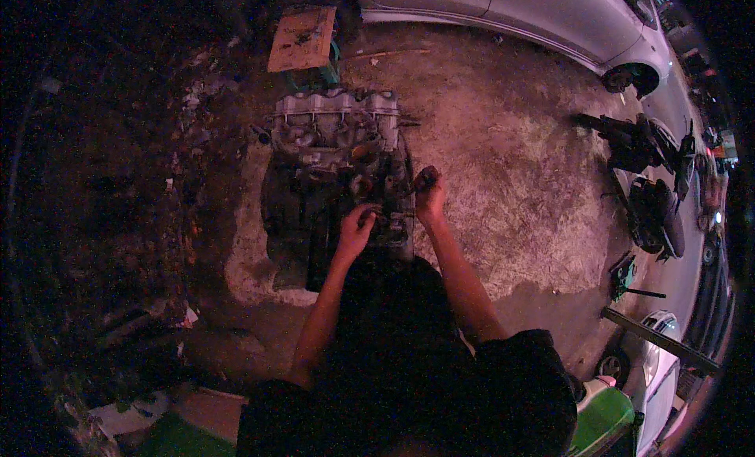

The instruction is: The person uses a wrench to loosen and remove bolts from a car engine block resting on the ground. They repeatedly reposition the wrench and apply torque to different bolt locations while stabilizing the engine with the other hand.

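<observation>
A dark, greasy car engine (334, 130) stands on the ground in front of me, its silvery ribbed top on the far side. My left hand (358, 230) is at its near side, fingers curled close to the dark metal parts. What those fingers hold, if anything, is too dark to tell. Beside the engine's right edge, my right hand (430, 197) is raised with its fingers closed. Something small and dark (427, 178) shows at the fingertips, its kind unclear in the dim light.
Beyond the engine is a small wooden-topped stool (303, 38) with green legs. A silver car (472, 5) is parked behind it. To the right are a motorcycle (657, 197), a green metal tool (624, 276) and a long beam (661, 340). Clutter fills the dark left side.
</observation>
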Demonstrator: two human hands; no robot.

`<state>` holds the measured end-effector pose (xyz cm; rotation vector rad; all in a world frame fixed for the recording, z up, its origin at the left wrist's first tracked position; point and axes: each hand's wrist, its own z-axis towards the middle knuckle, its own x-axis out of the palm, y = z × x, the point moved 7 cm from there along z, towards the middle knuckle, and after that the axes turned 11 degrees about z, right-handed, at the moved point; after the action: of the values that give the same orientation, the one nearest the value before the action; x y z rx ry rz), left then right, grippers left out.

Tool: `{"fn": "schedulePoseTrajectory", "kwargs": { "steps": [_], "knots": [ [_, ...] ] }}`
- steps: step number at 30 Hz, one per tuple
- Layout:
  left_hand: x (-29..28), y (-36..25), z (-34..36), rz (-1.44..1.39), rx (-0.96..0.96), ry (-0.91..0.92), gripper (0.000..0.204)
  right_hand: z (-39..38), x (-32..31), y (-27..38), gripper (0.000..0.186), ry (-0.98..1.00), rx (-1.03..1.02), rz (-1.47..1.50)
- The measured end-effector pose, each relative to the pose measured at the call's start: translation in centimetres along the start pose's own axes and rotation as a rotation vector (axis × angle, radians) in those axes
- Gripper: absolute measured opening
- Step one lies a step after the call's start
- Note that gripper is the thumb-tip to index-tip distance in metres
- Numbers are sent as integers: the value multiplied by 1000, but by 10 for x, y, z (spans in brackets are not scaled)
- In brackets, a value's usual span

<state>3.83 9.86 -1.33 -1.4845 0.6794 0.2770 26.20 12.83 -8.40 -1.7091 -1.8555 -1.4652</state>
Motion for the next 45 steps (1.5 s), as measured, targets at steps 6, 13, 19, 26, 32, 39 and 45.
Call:
{"fn": "schedulePoseTrajectory", "kwargs": {
  "steps": [6,13,19,26,32,39,45],
  "knots": [
    [3,2,1,-30,-35,76,27,1,-8,-7,25,-37,10,-53],
    [3,-1,1,66,-9,86,31,-24,-5,-5,35,120,-76,-96],
    [4,-2,-3,124,-60,133,34,-19,-53,-40,45,48,-83,-163],
    [5,-4,-4,151,42,110,30,-27,-51,-34,53,260,-250,-260],
    [5,-8,-2,123,41,143,30,-24,-30,-39,48,52,-70,-197],
    [2,-11,-5,137,55,140,31,-16,-22,-33,42,18,9,-248],
    [5,-6,-7,158,157,-41,24,-7,-17,-37,40,-36,-573,-1119]
  ]
}}
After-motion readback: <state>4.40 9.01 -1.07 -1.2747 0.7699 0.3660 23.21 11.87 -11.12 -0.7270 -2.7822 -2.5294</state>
